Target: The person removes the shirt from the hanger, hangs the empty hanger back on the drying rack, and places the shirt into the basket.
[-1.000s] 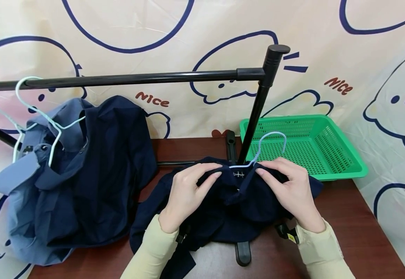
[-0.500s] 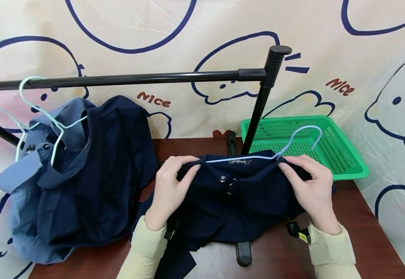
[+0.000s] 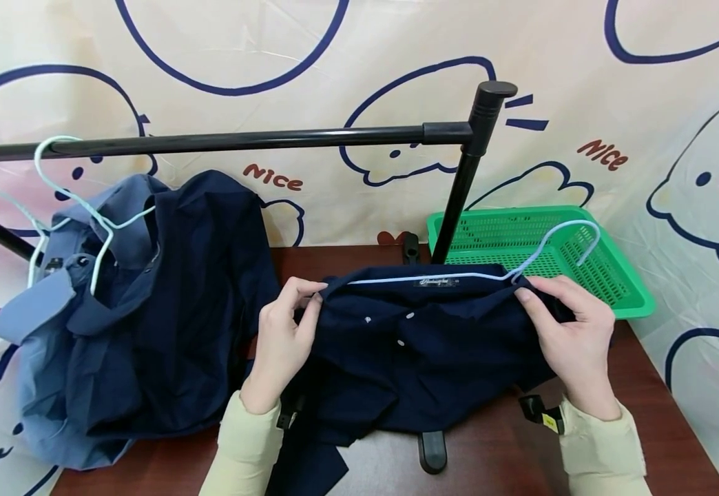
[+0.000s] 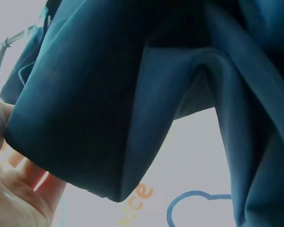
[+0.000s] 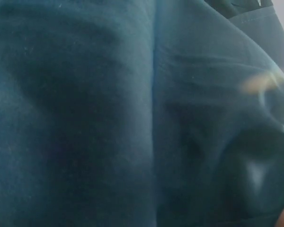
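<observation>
A navy buttoned shirt (image 3: 421, 358) is stretched between both hands in the head view, its neck label and small pale buttons showing. Its lower part drapes over the table. A pale lavender hanger (image 3: 384, 280) runs along the neck opening; its hook rises at the right, while its far ends are hidden inside the cloth. My left hand (image 3: 284, 344) pinches the neckline's left end between thumb and fingers. At the right end, beside the base of the hook, my right hand (image 3: 576, 337) pinches the fabric. Dark cloth fills most of both wrist views.
Blue and navy shirts (image 3: 204, 296) hang on mint hangers (image 3: 102, 231) from a black rack bar (image 3: 242, 140) at the left. Behind the rack's post (image 3: 465, 186) stands a green basket (image 3: 629, 300) on the brown table (image 3: 651, 413). A patterned cloth backs everything.
Both hands have moved apart, left hand leftward and right hand rightward, pulling the neckline wide. The hanger's hook has shifted right, and more of its bar and the label now show.
</observation>
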Demonstrator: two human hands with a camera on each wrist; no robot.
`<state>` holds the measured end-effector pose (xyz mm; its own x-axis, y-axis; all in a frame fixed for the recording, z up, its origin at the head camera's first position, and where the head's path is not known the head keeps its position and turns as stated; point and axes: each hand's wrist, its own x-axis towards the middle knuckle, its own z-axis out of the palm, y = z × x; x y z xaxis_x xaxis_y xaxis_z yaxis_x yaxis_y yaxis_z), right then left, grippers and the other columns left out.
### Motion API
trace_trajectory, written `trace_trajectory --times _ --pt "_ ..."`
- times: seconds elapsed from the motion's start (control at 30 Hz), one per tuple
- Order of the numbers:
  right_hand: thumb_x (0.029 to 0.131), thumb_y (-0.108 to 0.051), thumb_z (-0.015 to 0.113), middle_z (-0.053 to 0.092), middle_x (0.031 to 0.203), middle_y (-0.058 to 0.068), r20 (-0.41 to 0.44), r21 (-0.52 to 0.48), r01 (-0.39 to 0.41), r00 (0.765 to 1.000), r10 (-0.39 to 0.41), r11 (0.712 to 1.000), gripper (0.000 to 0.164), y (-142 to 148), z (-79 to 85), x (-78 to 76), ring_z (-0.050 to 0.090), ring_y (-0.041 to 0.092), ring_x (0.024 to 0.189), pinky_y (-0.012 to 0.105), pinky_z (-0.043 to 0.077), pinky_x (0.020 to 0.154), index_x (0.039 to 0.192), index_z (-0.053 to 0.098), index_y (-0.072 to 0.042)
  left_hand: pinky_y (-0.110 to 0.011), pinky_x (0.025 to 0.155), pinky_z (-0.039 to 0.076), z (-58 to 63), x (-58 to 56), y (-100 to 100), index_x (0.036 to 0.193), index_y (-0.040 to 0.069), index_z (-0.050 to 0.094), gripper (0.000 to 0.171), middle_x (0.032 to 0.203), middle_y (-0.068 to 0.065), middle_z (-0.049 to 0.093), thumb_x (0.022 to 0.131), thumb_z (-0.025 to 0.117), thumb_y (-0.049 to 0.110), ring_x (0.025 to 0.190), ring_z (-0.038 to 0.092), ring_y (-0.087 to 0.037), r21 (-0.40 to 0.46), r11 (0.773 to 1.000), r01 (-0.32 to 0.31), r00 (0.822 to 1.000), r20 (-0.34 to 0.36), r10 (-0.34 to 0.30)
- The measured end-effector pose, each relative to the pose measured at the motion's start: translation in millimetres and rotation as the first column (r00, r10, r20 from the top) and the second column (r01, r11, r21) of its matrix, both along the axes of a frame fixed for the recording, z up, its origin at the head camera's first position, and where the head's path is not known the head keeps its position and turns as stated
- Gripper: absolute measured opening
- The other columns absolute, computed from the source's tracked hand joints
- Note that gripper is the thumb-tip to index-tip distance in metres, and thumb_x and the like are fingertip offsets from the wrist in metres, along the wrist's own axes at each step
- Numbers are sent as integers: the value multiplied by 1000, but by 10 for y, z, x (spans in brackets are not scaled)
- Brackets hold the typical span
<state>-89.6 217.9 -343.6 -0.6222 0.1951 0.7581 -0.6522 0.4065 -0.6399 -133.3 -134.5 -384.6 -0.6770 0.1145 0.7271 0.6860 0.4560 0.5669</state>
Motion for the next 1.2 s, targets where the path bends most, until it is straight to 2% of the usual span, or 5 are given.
trace_trajectory --times 0.3,0.57,0.83,1.07,1.2 --pt "84 14 73 74 89 5 -96 -232 -12 995 -10 973 14 28 -30 -48 65 13 80 22 48 79 96 70 21 -31 69 52 -82 11 4 109 6 65 22 96 -4 72 95 60 -11 83 68 -15 -51 999 -7 1000 24 9" --pt "83 14 74 74 88 12 -149 -293 -65 989 22 954 17 22 -40 -85 64 17 80 24 48 80 96 69 23 -39 76 53 -142 46 129 116 5 57 22 104 -8 67 100 52 -8 89 66 -19 -54 998 -33 991 125 39" --pt "83 12 75 74 89 17 -205 -356 -128 977 56 926 18 -45 42 -107 64 19 81 25 48 80 95 69 23 -32 54 39 -334 92 414 124 11 51 27 74 1 47 104 44 -5 58 43 -15 -133 990 56 952 307 -13" --pt "83 11 75 73 87 17 -235 -380 -175 968 88 908 17 -154 131 -100 64 18 80 24 48 79 93 68 23 -29 60 45 -482 122 647 130 13 51 29 67 5 49 104 48 -1 60 52 -10 -297 915 275 889 440 -124" --pt "84 12 74 73 87 15 -218 -351 -169 971 95 921 13 -230 136 -111 64 17 81 24 48 80 93 70 21 -27 65 49 -572 176 834 130 12 52 31 77 0 62 102 52 -2 71 62 -10 -357 863 357 875 452 -175"
